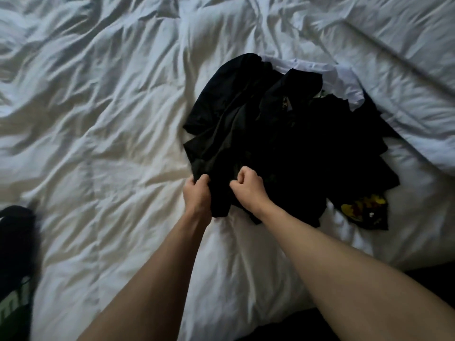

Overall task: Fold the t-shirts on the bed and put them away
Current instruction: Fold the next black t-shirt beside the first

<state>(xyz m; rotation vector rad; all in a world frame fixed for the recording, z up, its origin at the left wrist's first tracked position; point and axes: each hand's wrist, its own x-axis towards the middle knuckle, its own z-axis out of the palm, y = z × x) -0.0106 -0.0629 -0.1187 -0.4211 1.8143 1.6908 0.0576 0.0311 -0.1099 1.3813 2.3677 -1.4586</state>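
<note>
Both hands grip the near hem of the top black t-shirt, left hand and right hand curled tight; the heaped pile on the bed stretches away beyond the fingers, rightward.

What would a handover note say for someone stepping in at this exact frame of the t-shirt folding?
Left hand: grips the near edge of a black t-shirt on top of the pile.
Right hand: fingers curled on the same dark cloth, beside the left.
Pile of dark t-shirts: heaped, unfolded, on the white duvet; a white garment shows at its far side, a yellow print at its near right.
A dark item lies at the left edge of the bed.
Done: no folded shirt is visible.
Left: separate each shirt, fold it, put all away.
</note>
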